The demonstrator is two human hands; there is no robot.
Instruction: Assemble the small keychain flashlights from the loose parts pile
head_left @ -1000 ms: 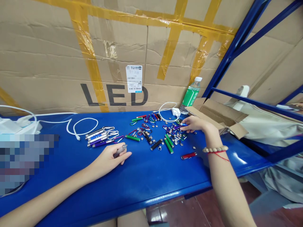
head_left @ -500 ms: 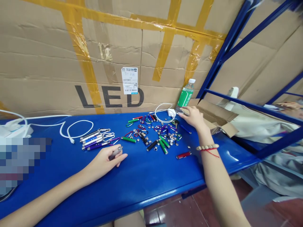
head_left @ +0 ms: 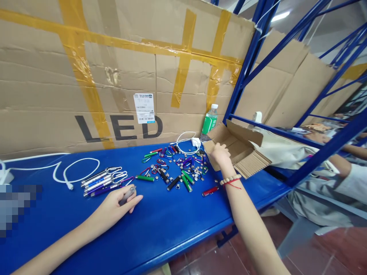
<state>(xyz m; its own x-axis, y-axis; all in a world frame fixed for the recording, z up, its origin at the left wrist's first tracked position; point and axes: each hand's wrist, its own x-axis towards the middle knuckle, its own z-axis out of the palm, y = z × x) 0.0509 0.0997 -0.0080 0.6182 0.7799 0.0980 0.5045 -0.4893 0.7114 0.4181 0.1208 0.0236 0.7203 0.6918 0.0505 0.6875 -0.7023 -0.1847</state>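
My left hand (head_left: pixel 126 199) is closed around a small grey metal tube (head_left: pixel 125 195), its end poking out past the thumb. Just left of that hand lies a row of silver, blue and purple keychain flashlights (head_left: pixel 100 181) with carabiner clips. My right hand (head_left: pixel 221 156), fingers curled, is at the near left side of an open cardboard box (head_left: pixel 252 161); what it grips, if anything, is hidden. Between my hands are scattered a green tube (head_left: pixel 145 178), a black tube (head_left: pixel 173 183), a red tube (head_left: pixel 210 191), loose carabiners and several small round silver pieces (head_left: pixel 197 176).
A bottle with a green label (head_left: pixel 210 124) stands behind the box, beside a white plug and cable (head_left: pixel 195 142). The big LED carton (head_left: pixel 123 88) walls off the back of the blue table (head_left: pixel 160 221). Blue rack posts (head_left: pixel 243 72) rise at right; another person's arm (head_left: pixel 338 162) is beyond.
My right hand has gone from near the bottle's base to the side of the cardboard box. The view has turned right. My left hand keeps its hold on the grey tube.
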